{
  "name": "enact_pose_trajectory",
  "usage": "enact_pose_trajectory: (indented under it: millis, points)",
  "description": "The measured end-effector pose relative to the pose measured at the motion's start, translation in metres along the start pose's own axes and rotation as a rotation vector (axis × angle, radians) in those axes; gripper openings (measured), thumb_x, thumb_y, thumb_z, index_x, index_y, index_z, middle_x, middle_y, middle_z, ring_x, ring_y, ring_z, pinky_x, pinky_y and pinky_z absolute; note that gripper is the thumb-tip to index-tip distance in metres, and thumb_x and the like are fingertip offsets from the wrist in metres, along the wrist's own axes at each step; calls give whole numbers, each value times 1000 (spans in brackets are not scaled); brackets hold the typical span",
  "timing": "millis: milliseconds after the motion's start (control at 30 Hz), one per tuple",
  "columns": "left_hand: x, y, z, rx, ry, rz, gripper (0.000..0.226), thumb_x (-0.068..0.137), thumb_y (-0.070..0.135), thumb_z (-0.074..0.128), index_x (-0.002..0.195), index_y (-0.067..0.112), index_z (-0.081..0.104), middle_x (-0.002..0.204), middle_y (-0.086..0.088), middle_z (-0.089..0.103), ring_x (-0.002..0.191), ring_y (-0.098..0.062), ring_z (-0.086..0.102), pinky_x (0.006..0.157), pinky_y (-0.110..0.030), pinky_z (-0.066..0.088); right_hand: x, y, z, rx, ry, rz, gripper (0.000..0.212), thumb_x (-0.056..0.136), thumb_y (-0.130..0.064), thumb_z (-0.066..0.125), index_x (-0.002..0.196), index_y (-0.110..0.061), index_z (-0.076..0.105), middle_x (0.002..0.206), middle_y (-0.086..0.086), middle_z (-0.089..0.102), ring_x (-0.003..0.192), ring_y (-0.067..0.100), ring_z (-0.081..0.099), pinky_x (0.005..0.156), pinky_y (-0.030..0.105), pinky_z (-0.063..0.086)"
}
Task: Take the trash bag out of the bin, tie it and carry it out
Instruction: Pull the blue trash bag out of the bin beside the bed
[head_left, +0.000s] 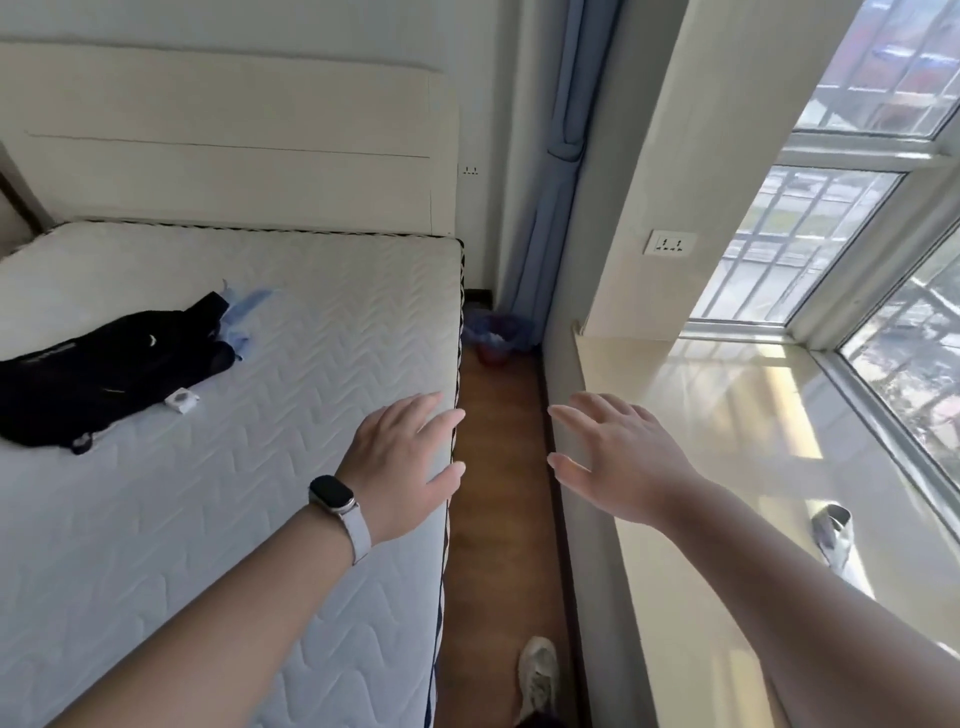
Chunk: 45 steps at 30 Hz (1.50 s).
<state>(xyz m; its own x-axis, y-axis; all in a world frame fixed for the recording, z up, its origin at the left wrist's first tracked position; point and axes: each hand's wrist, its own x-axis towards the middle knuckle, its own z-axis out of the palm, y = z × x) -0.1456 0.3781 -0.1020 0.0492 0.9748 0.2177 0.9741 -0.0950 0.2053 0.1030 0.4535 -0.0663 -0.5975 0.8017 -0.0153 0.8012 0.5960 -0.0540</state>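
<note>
Bin (492, 343) stands at the far end of the floor strip (498, 467), in the corner beyond the bed (208, 415), and we place everything else against that bed. The bin is small, round and reddish; a bluish, crinkled trash bag (480, 325) lines it and folds over its rim. What lies inside we cannot tell; only something pale shows at the mouth.

The bed is the largest thing: a bare white mattress quilted in zigzag rows, with a dark striped binding along its right edge and a flat cream headboard (228, 140) behind it. Right of the bed runs the narrow strip of brown wood floor, open all the way to the bin. Beyond that strip rises a glossy, pale window ledge (701, 467) under a barred window (857, 234). A blue curtain (556, 182) hangs in folds above the bin's corner.

On the bed's left part lies a black, limp bag (98, 369), with a light blue cloth (244, 322) touching its far end and a small white box (182, 401) just beside its near edge.

Our left hand (400, 462) hovers over the bed's right edge, fingers spread, gripping nothing, a watch (332, 493) on the wrist. Our right hand (618, 457) hangs over the ledge's near edge, likewise spread and empty. One pale shoe (537, 675) stands on the floor beside the bed's near end.
</note>
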Motion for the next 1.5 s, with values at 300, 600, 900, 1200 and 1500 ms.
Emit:
enact_pose_trajectory:
  millis: [300, 600, 900, 1200, 1500]
  points:
    - [123, 1, 22, 74, -69, -99, 55, 81, 50, 43, 130, 25, 50, 140, -4, 49, 128, -26, 45, 103, -42, 34, 111, 107, 4, 79, -6, -46, 57, 92, -59, 34, 143, -32, 33, 151, -3, 37, 138, 21, 33, 110, 40, 29]
    - [223, 1, 55, 73, -116, -124, 55, 82, 50, 45, 133, 29, 45, 145, -1, 43, 133, -23, 38, 108, -40, 29, 190, 185, 1, 111, -29, -34, 56, 93, -58, 33, 143, -32, 33, 152, -4, 35, 140, 22, 32, 112, 40, 28]
    - [326, -55, 102, 36, -174, -124, 56, 81, 50, 44, 132, 29, 46, 142, -1, 47, 131, -23, 42, 105, -41, 33, 302, 229, 22, 89, -112, -29, 57, 92, -57, 33, 142, -30, 35, 151, -2, 37, 138, 23, 34, 111, 41, 31]
    - [469, -160, 149, -56, -248, -151, 55, 81, 44, 49, 132, 24, 49, 143, -5, 46, 131, -26, 43, 103, -43, 36, 479, 262, 47, 56, -232, 6, 57, 92, -57, 33, 143, -31, 33, 152, -2, 35, 138, 22, 34, 111, 41, 32]
    - [592, -237, 172, -24, -317, -81, 53, 84, 38, 49, 135, 23, 46, 145, -6, 44, 133, -26, 40, 104, -43, 35, 603, 281, 73, 39, -283, -7, 57, 92, -56, 37, 142, -28, 35, 149, -1, 38, 136, 22, 37, 110, 40, 33]
